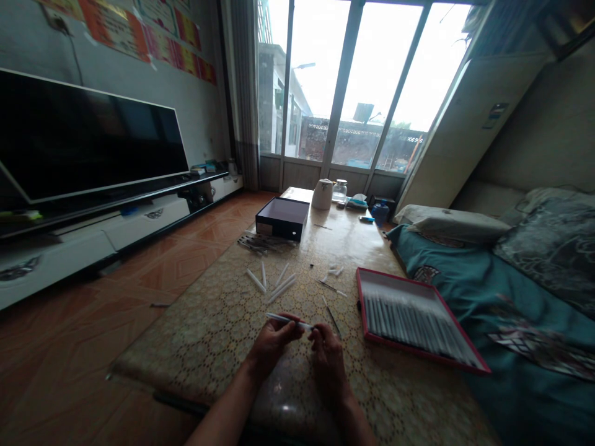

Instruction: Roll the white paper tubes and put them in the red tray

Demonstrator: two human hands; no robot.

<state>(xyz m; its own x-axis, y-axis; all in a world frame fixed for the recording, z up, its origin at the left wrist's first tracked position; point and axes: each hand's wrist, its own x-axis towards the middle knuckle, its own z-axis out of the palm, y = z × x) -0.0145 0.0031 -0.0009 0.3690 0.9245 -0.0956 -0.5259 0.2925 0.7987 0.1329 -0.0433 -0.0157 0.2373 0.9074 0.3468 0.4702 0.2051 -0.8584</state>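
Note:
My left hand (273,342) and my right hand (326,350) meet over the near part of the low table (218,322), both closed on one thin white pen (288,320) held level between them. Its left end sticks out past the left fingers. Several loose white pen barrels (274,282) lie on the table just beyond. A thin refill (331,317) lies by my right hand. A red tray (411,319) filled with a row of pens rests to the right, partly on the bed.
A dark box (282,218) and a pile of dark pens (260,243) sit further up the table. A white kettle (322,194) and jar (340,189) stand at the far end. A television (83,145) is on the left; a teal-covered bed (511,310) on the right.

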